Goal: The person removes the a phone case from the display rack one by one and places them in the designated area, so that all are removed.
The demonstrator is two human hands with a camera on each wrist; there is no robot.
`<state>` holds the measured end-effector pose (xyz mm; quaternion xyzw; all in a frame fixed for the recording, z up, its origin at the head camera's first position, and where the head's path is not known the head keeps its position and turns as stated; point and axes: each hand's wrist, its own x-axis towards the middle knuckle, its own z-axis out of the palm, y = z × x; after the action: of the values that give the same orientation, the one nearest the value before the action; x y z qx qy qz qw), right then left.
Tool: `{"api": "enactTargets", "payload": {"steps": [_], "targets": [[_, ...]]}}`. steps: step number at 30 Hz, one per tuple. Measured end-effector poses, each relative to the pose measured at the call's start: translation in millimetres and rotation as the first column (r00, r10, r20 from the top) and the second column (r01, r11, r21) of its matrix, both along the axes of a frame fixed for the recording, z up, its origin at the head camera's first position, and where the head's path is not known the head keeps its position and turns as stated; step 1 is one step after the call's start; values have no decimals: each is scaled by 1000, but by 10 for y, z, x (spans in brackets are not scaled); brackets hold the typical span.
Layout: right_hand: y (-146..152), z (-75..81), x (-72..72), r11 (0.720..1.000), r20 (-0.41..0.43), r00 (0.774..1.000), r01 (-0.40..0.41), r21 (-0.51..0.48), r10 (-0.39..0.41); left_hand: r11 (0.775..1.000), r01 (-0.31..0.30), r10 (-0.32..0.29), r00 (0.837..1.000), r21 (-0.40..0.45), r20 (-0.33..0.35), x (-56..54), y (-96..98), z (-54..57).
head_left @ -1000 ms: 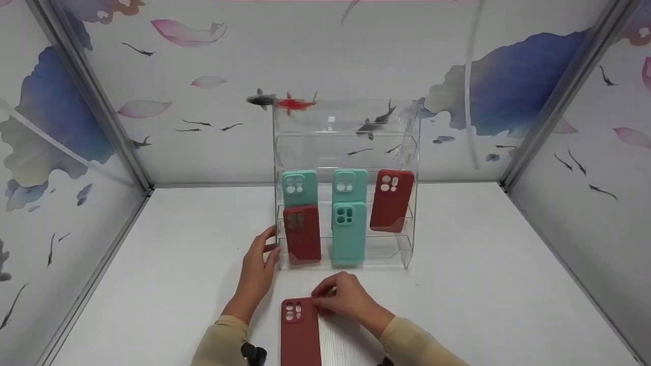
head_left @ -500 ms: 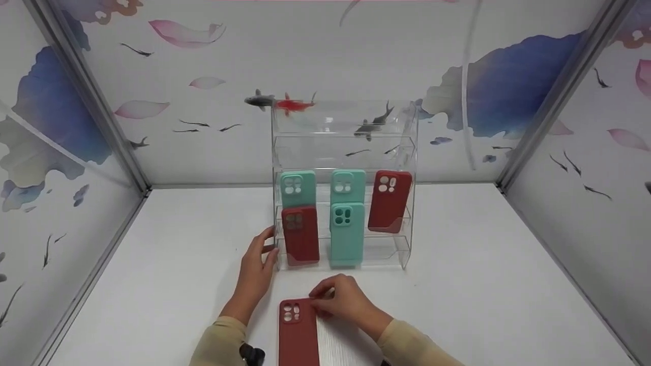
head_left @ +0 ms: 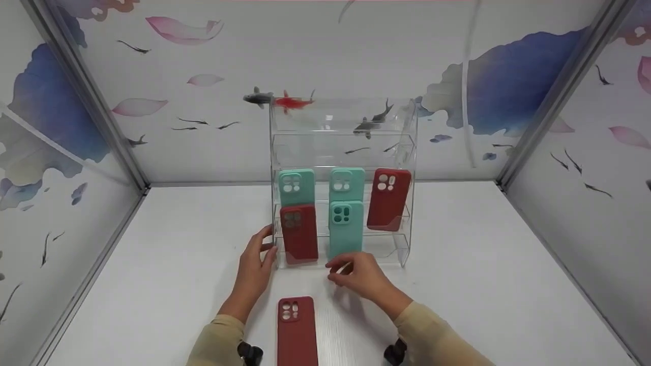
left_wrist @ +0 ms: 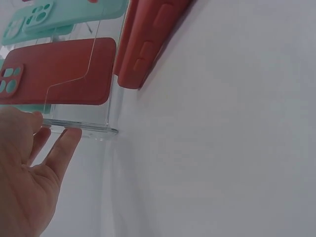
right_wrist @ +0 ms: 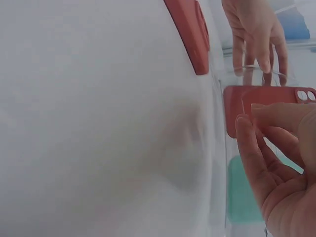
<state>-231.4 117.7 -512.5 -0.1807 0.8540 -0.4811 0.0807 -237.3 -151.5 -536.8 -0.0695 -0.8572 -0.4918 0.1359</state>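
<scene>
My left hand (head_left: 256,264) touches the left side panel of a clear acrylic rack (head_left: 343,150), its fingertips against the panel in the left wrist view. My right hand (head_left: 368,277) hovers before the rack's lower front, thumb and fingers slightly bent and apart, holding nothing. It covers the foot of a teal phone case (head_left: 347,229). Left of that case stands a red phone case (head_left: 300,236). Another red phone case (head_left: 296,333) lies on the table in front, its near end cut off by the frame; its side shows in the left wrist view (left_wrist: 153,44).
Two teal cases, left (head_left: 300,185) and middle (head_left: 351,183), stand one tier higher. A red case (head_left: 389,201) leans slightly at the rack's right. Printed panels (head_left: 203,137) with metal corner posts (head_left: 101,96) enclose the white table (head_left: 178,254).
My right hand has let go of the red phone case on the table and moved up and right to the rack's front. My left hand stays at the rack's side.
</scene>
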Motion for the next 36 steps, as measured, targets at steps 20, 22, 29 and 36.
{"api": "enactTargets", "payload": {"steps": [20,22,29,36], "targets": [[470,704,-471,965,-339,904,250,-82,-262,1000,-4,4,1000,-4,-10,4,11,-41],[467,710,-488,964,-361,894,251,-87,-266,1000,-3,3,1000,-6,-5,5,9,-50],[446,693,-561,967,-435,866,248,-56,-247,1000,-17,16,1000,-6,-2,26,4,-49],[439,693,-594,960,-436,862,278,-16,-257,1000,-10,10,1000,-9,-12,-2,12,-31]]}}
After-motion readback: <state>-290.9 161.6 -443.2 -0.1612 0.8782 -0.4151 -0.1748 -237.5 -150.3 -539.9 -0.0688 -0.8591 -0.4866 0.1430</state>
